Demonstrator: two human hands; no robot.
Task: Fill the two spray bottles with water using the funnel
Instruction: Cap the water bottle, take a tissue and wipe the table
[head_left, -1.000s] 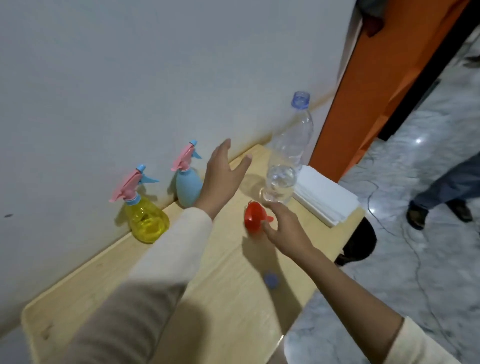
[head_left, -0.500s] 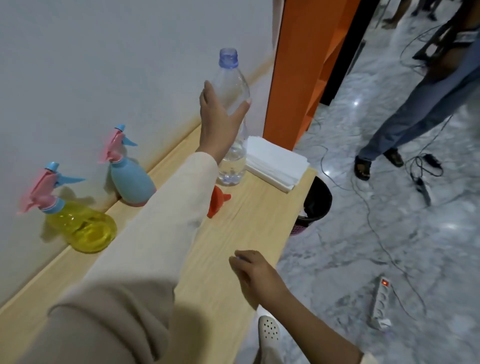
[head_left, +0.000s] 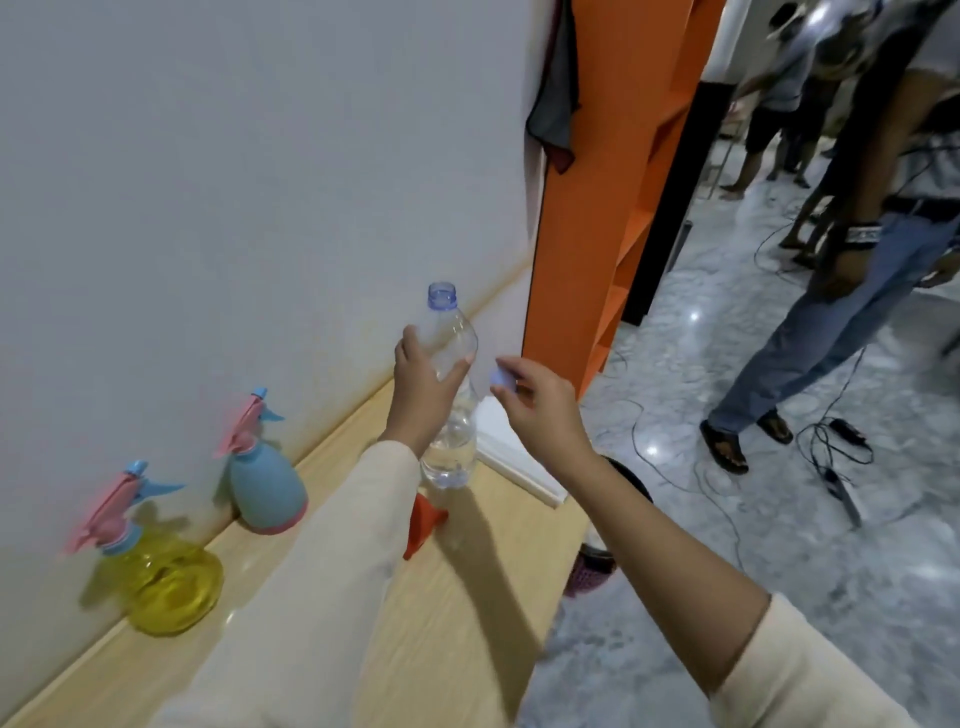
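- Head view: left hand (head_left: 421, 387) wraps the water bottle (head_left: 450, 441), and right hand (head_left: 540, 410) pinches its loose cap (head_left: 503, 379), mid-frame.
- Next, I'd guess: unscrew the yellow spray bottle (head_left: 166, 587) at lower left, then seat the funnel (head_left: 422, 525).

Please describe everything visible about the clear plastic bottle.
The clear plastic bottle has a blue neck ring and an open mouth. A little water sits at its bottom. It is nearly upright over the wooden table; the left hand grips its upper body. The right hand pinches a cap beside it.
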